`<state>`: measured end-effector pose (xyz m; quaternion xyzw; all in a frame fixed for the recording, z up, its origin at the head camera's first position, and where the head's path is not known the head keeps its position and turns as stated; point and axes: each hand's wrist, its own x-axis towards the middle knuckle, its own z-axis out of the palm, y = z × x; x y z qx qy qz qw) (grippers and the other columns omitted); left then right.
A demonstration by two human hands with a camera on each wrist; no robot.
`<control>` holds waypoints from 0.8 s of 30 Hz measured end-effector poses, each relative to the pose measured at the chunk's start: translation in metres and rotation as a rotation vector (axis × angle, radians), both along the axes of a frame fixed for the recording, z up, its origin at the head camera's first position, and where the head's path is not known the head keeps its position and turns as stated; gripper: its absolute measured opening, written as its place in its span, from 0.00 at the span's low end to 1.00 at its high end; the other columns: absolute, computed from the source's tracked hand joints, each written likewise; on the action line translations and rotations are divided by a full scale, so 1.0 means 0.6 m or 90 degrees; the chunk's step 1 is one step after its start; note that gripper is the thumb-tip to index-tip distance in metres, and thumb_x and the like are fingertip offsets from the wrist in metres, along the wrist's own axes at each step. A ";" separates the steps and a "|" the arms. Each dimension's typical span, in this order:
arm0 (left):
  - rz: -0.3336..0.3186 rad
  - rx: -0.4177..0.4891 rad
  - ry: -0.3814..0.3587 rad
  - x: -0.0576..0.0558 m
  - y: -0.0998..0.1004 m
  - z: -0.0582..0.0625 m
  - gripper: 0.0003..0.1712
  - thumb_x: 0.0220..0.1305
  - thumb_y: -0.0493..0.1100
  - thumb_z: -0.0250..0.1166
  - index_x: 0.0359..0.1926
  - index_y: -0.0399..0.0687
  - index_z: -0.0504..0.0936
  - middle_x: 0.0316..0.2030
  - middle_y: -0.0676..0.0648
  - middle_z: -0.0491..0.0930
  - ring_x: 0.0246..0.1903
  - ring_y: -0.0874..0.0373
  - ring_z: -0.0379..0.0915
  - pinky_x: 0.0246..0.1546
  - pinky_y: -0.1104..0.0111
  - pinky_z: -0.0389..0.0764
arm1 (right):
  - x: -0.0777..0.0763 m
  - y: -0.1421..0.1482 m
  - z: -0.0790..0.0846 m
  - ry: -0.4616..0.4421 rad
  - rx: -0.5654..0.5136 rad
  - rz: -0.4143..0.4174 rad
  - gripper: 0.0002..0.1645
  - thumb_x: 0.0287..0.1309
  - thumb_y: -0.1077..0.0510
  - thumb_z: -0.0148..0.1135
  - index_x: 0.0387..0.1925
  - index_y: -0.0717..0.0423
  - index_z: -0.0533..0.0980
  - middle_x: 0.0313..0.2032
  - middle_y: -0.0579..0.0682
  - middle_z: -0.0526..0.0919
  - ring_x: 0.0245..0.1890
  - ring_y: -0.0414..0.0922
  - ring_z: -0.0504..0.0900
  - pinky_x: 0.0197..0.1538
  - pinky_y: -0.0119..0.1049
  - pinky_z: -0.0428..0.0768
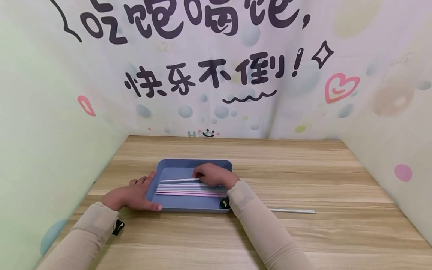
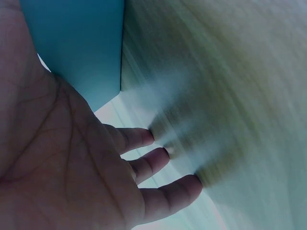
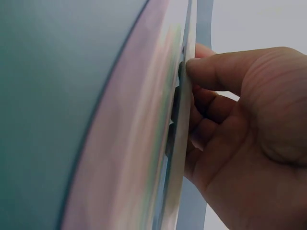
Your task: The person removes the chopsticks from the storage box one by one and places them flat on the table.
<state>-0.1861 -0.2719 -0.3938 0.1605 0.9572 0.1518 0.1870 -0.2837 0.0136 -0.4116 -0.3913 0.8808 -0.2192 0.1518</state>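
A blue rectangular tray (image 1: 175, 173) holds a row of pastel chopsticks (image 1: 189, 190), pink, white and greenish, lying side by side lengthwise. My right hand (image 1: 213, 175) reaches over the tray and pinches a whitish chopstick (image 3: 179, 143) between thumb and fingers, at the far side of the row. In the right wrist view that stick stands slightly apart from the others. My left hand (image 1: 135, 193) rests against the tray's left end, fingers spread on the table and thumb by the front corner. The right forearm hides part of the tray's right end.
Another whitish chopstick (image 1: 293, 211) lies on the wooden table (image 1: 337, 176) right of the tray, its left part hidden by the right sleeve. A printed cloth (image 1: 216, 112) hangs behind the table, with pale walls at both sides.
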 end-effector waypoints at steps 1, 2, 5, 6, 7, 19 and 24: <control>0.001 0.000 -0.002 -0.001 0.000 0.000 0.74 0.51 0.71 0.70 0.75 0.30 0.37 0.66 0.21 0.54 0.59 0.20 0.53 0.56 0.34 0.61 | 0.000 0.001 0.001 0.003 -0.003 0.001 0.15 0.71 0.67 0.49 0.40 0.50 0.81 0.37 0.42 0.80 0.36 0.40 0.75 0.44 0.32 0.73; 0.001 0.001 -0.003 -0.002 0.000 0.000 0.74 0.51 0.71 0.70 0.75 0.30 0.37 0.66 0.21 0.54 0.59 0.20 0.53 0.55 0.34 0.61 | 0.000 0.001 0.002 0.006 -0.005 0.002 0.15 0.71 0.67 0.49 0.41 0.50 0.81 0.38 0.42 0.80 0.37 0.40 0.75 0.44 0.32 0.73; 0.009 -0.003 -0.009 -0.007 -0.002 -0.008 0.75 0.49 0.74 0.69 0.76 0.33 0.36 0.67 0.21 0.53 0.60 0.21 0.53 0.56 0.34 0.61 | 0.001 0.003 0.005 0.015 -0.016 0.006 0.16 0.71 0.68 0.48 0.43 0.52 0.81 0.39 0.43 0.80 0.38 0.41 0.75 0.46 0.32 0.73; 0.013 -0.003 -0.009 -0.008 -0.003 -0.012 0.76 0.48 0.75 0.68 0.76 0.34 0.35 0.67 0.22 0.53 0.60 0.22 0.53 0.56 0.34 0.61 | 0.001 0.004 0.006 0.017 -0.018 0.007 0.16 0.71 0.68 0.48 0.44 0.52 0.81 0.40 0.43 0.80 0.39 0.41 0.75 0.47 0.33 0.73; 0.017 -0.002 -0.008 -0.010 -0.005 -0.016 0.77 0.47 0.76 0.68 0.76 0.34 0.35 0.67 0.22 0.53 0.60 0.22 0.52 0.56 0.33 0.60 | 0.002 0.005 0.008 0.018 -0.020 0.009 0.16 0.71 0.68 0.48 0.45 0.52 0.81 0.41 0.44 0.81 0.39 0.41 0.75 0.47 0.33 0.73; 0.016 -0.005 0.003 -0.012 -0.011 -0.026 0.77 0.46 0.79 0.66 0.76 0.37 0.35 0.67 0.22 0.53 0.60 0.22 0.52 0.56 0.33 0.60 | 0.010 0.012 0.033 0.020 -0.045 0.014 0.17 0.70 0.69 0.48 0.49 0.53 0.81 0.44 0.45 0.81 0.42 0.41 0.75 0.50 0.34 0.75; 0.010 -0.009 -0.005 -0.010 -0.008 -0.015 0.77 0.48 0.77 0.67 0.76 0.34 0.35 0.67 0.20 0.52 0.60 0.21 0.52 0.56 0.33 0.60 | 0.011 0.021 0.050 0.026 -0.050 0.015 0.17 0.69 0.70 0.49 0.49 0.56 0.81 0.45 0.47 0.81 0.43 0.42 0.75 0.50 0.35 0.75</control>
